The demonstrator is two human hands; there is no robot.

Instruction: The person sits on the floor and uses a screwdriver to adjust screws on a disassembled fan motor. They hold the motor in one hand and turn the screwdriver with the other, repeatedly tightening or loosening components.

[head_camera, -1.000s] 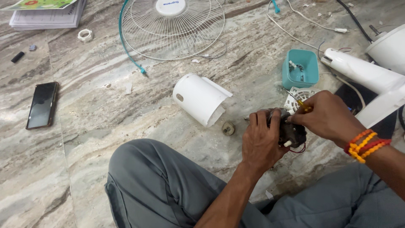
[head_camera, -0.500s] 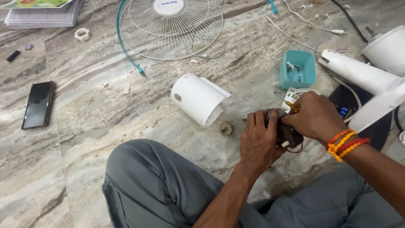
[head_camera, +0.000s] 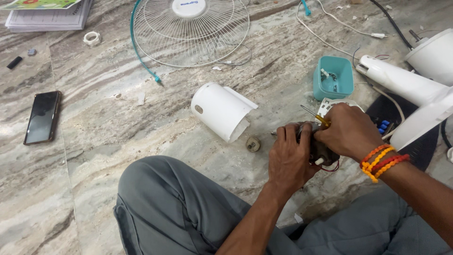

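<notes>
left hand [head_camera: 290,160] wrapped tight round the dark motor [head_camera: 321,151] to steady it, right hand [head_camera: 347,132] pinching a screwdriver [head_camera: 315,116] against its top.

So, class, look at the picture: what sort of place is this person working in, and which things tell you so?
Probably a home or small repair spot, worked on a marble floor. A fan grille, a white motor cover and a teal parts tub lie spread around, while both hands grip a dark motor.

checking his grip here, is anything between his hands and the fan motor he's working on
Nothing visible does. The left hand grips the dark motor directly, and the right hand rests on it holding a yellow-handled screwdriver.
</notes>
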